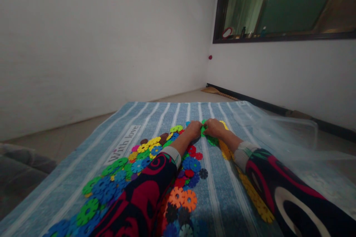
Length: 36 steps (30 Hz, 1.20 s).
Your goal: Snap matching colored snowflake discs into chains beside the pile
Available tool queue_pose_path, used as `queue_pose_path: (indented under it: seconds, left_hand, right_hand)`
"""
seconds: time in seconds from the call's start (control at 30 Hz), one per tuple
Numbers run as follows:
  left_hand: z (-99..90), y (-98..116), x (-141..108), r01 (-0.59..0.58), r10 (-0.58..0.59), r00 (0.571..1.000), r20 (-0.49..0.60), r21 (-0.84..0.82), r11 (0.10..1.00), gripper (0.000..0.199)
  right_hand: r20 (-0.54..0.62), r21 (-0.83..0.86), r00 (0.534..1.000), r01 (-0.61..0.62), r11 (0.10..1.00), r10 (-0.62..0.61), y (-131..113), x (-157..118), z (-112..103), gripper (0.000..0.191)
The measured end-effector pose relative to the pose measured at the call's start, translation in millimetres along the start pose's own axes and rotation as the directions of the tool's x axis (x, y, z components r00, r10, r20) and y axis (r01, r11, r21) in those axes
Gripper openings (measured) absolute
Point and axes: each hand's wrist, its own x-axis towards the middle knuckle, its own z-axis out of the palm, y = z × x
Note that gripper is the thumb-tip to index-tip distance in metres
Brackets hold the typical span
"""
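Close together near the far part of the table, my left hand [194, 130] and my right hand [214, 127] pinch green notched plastic discs [203, 131] between them. More green discs [213, 141] hang or lie just under my right hand; I cannot tell whether they are joined. A row of yellow discs [251, 190] runs beneath my right forearm, from beyond the hand toward the near edge. Under and around my left forearm spreads a pile of loose discs in many colours, with blue [104, 189], orange [190, 200] and red [191, 150] ones showing. My sleeve covers part of it.
A blue striped cloth [222, 192] covers the table. At the right stands a clear plastic container [294, 129]. Grey fabric [22, 166] lies off the left side. Beyond are white walls, a window [292, 3] and a broom [213, 90] on the floor.
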Motion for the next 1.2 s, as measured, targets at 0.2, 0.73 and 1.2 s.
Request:
queue_pose_path:
  seconds: [0.2, 0.73, 1.2]
  left_hand:
    - [-0.1, 1, -1, 0.004, -0.004, 1.0, -0.014, -0.008, 1.0, 0.022]
    - [-2.1, 3, -2, 0.014, -0.013, 0.998, -0.056, 0.021, 1.0, 0.025]
    - [0.0, 9, -5, 0.009, -0.006, 1.0, -0.025, 0.117, 0.993, 0.023]
  right_hand:
    - [-0.014, 0.035, 1.0, -0.001, 0.999, 0.002, 0, 0, 2, 0.03]
    - [-0.13, 0.377, 0.985, -0.057, 0.924, 0.115, 32, 2, -16, 0.021]
    - [-0.169, 0.569, 0.982, 0.028, 0.822, 0.084, 22, -26, -26, 0.017]
